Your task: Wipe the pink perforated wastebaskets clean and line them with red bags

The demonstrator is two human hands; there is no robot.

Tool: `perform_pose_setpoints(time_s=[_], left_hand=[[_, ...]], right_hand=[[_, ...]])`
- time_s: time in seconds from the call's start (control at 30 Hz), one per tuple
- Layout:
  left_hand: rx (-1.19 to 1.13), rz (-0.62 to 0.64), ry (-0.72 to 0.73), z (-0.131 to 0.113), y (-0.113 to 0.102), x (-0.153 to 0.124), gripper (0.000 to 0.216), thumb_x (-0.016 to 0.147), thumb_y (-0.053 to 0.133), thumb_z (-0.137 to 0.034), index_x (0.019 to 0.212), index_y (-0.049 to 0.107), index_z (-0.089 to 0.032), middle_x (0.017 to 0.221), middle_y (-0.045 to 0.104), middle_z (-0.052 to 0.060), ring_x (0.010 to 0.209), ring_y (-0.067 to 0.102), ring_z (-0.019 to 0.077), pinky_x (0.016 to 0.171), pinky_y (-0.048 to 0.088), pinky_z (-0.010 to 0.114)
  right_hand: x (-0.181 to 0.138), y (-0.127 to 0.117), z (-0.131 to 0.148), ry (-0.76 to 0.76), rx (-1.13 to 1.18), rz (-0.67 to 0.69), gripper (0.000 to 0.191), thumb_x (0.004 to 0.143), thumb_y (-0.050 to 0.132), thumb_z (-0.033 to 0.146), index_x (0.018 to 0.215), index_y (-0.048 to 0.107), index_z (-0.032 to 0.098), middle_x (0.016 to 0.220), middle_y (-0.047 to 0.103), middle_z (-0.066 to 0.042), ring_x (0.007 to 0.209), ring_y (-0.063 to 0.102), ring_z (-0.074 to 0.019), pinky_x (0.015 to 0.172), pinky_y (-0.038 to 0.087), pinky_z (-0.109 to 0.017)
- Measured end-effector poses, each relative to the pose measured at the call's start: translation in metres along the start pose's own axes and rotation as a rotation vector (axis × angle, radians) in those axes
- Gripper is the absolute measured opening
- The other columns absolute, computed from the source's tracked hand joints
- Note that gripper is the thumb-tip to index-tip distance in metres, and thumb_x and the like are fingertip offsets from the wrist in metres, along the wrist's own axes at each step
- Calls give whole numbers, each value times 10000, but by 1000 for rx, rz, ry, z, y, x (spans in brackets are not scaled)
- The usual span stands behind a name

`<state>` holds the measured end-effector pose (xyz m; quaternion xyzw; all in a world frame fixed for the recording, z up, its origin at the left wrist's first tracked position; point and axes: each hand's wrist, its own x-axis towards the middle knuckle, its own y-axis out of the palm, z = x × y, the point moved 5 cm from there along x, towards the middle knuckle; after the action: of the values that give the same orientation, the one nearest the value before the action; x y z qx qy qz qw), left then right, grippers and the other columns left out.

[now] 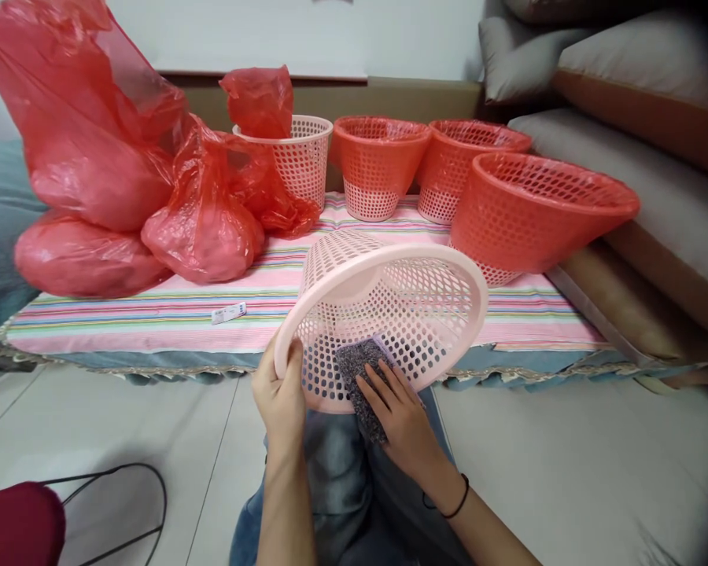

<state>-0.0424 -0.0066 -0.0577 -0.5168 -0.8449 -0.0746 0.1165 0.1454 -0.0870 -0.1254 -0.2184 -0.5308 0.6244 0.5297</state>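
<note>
A pale pink perforated plastic basket [389, 250] is tipped on its side above my lap, its mouth facing me. My left hand [280, 393] grips the rim at the left, with the thumb inside the basket. My right hand [398, 417] holds a fuzzy dark grey cleaning cloth [357, 369], fingers laid over it, pressing it to the lower inner wall near the rim. Part of the cloth hangs over the basket's edge, and the palm side of my right hand is hidden.
Three baskets with red plastic bags over them, one a red-wrapped basket [536, 228], stand at the back right. A plain pink basket [307, 157] stands behind filled red bags [206, 228]. A white label [229, 313] lies on the striped cloth [153, 322]. Cushions [643, 173] pile up at right; a stool [17, 523] is at lower left.
</note>
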Motion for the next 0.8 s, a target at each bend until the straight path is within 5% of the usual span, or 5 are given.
perform_pose_setpoints(time_s=[0.17, 0.37, 0.53, 0.63, 0.8], left_hand=[[85, 56, 66, -18, 3, -2, 283, 823, 724, -406, 998, 799, -196, 951, 781, 63, 1000, 718, 269, 985, 544, 400], [80, 84, 91, -27, 8, -5, 274, 837, 698, -397, 1001, 796, -200, 966, 779, 61, 989, 717, 262, 986, 545, 394], [18, 66, 11, -21, 9, -4, 345, 823, 733, -421, 1054, 784, -171, 1051, 783, 85, 1045, 716, 273, 980, 546, 387], [-96, 38, -57, -11, 9, -4, 407, 815, 760, -442, 1111, 766, -163, 1109, 774, 100, 1107, 703, 277, 1023, 522, 399], [-241, -8, -128, 9, 6, -3, 446, 794, 791, -467, 1125, 761, -170, 1180, 755, 127, 1182, 679, 294, 1060, 507, 427]], right_hand=[[9, -8, -15, 154, 457, 18, 743, 789, 547, 126, 1525, 465, 187, 1562, 474, -103, 1494, 368, -314, 1206, 349, -596], [48, -37, -65, 528, 939, -343, 463, 923, 575, 412, 1333, 661, 214, 1341, 689, -72, 1270, 627, -295, 1116, 482, -535], [120, -60, -67, 278, 487, -419, 599, 906, 531, 237, 1498, 496, 151, 1536, 515, -100, 1440, 451, -277, 1234, 335, -493], [154, -29, -58, 160, 142, -168, 699, 836, 540, 123, 1522, 432, 41, 1577, 444, -171, 1487, 362, -317, 1275, 237, -483], [166, 33, -60, 232, 64, 114, 688, 923, 606, 316, 1511, 432, 6, 1562, 439, -232, 1478, 365, -368, 1251, 248, -512]])
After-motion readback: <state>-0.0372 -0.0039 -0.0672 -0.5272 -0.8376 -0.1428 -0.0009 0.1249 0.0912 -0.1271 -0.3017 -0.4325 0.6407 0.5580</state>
